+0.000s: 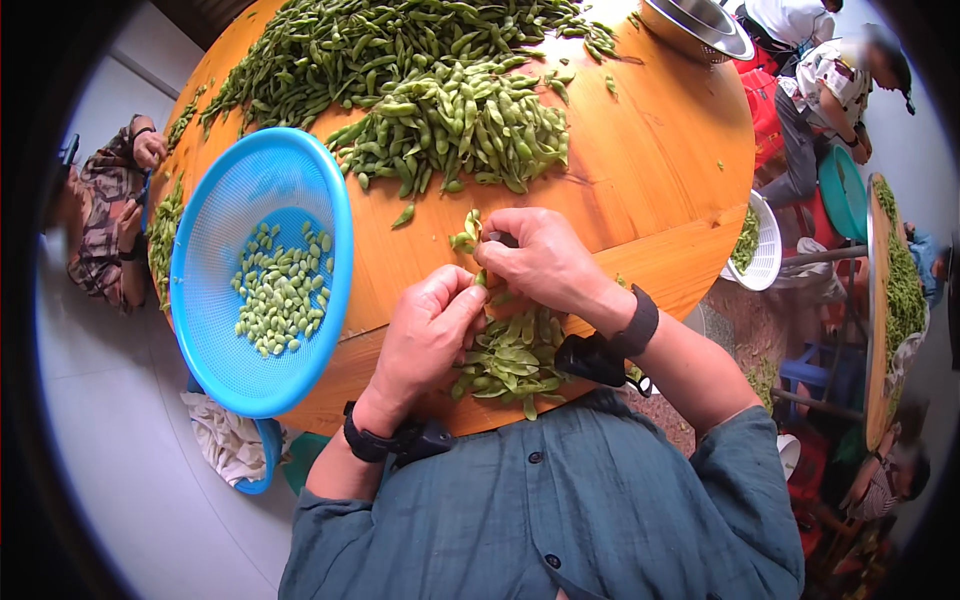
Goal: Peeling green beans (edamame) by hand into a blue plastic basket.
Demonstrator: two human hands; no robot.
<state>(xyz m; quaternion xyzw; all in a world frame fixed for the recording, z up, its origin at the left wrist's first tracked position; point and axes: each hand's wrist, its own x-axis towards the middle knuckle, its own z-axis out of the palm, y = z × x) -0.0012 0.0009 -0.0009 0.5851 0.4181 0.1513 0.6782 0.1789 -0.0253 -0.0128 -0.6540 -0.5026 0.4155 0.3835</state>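
Note:
Between my two hands, over the near part of the round wooden table (640, 170), are green soybean pods. My right hand (545, 258) pinches an opened soybean pod (466, 236) between thumb and fingers. Just below it, my left hand (428, 322) is closed with thumb and forefinger on another small green pod (481, 277). Flattened, split pods (515, 362) lie heaped beneath my hands by the table edge. To the left stands a blue plastic colander (342, 190) with shelled green beans (283, 295) in it. Beyond my hands is a mound of whole pods (465, 130).
A larger pod heap (370, 45) covers the far side of the table, and a metal bowl (690, 28) stands far right. One person (110, 215) sits at the left. Other people, a white basket (765, 250) and a second pod-covered table (900, 280) are at the right.

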